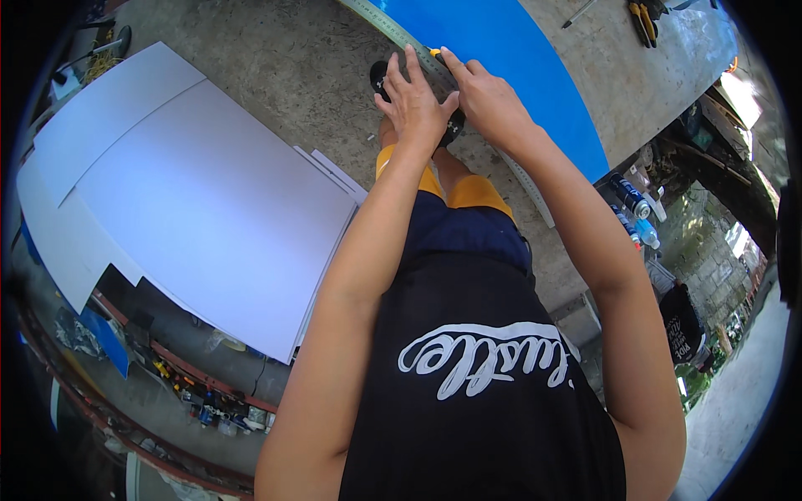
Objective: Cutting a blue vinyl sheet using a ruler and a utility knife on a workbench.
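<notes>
A glossy blue sheet (510, 58) lies at the top of the head view, on a grey surface. Along its near edge runs a long metal ruler (386, 25), whose other end (535, 196) shows beyond my right wrist. My left hand (413, 104) is open, fingers spread, with its fingertips at the ruler. Close beside it, my right hand (493, 100) is closed around a slim cutter (435, 53); only its yellow-and-black end shows, at the border of ruler and sheet. The rest of the cutter is hidden by my fingers.
Large white sheets (209, 184) are stacked to my left. Yellow-and-black pliers (643, 23) and a pen-like stick (579, 13) rest at the far right. Spray cans (631, 196) and a clear bottle (647, 234) stand beyond my right forearm. My black shoes (378, 79) are below my hands.
</notes>
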`<control>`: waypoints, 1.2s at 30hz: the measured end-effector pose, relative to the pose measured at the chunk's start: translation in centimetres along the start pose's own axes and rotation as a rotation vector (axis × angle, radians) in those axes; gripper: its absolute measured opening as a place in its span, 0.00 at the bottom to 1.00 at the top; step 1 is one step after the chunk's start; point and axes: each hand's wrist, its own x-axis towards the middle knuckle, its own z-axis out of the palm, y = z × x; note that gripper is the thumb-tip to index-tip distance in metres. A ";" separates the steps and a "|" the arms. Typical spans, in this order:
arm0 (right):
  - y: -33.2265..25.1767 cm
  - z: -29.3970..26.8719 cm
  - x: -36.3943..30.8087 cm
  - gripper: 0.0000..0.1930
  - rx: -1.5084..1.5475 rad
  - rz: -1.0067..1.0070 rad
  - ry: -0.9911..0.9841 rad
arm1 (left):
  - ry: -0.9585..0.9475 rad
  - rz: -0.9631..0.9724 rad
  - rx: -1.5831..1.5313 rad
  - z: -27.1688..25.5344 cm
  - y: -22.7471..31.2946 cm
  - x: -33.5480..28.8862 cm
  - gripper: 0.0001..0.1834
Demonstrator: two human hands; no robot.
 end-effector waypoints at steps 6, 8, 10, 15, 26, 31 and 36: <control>1.3 -0.3 -4.8 0.35 0.021 0.033 -0.049 | -0.055 -0.015 -0.009 -0.4 -0.2 0.1 0.64; 1.8 -0.4 -6.5 0.35 0.025 0.055 -0.067 | -0.048 -0.001 0.002 -0.3 -0.4 0.1 0.64; 2.1 -0.8 -8.2 0.35 0.029 0.076 -0.085 | -0.055 0.001 0.010 -0.2 -0.5 0.1 0.64; 2.3 -1.2 -11.1 0.35 0.037 0.150 -0.156 | -0.057 0.009 0.022 -0.2 -0.8 0.0 0.63; 3.1 0.5 -11.7 0.35 0.045 0.108 -0.047 | 0.000 0.216 0.126 2.2 1.5 -6.8 0.58; 3.7 0.7 -11.6 0.35 0.042 0.092 -0.050 | -0.046 0.159 0.100 3.0 2.5 -6.6 0.60; 4.0 0.7 -12.7 0.35 0.050 0.106 -0.059 | -0.066 0.134 0.124 3.3 2.8 -6.6 0.60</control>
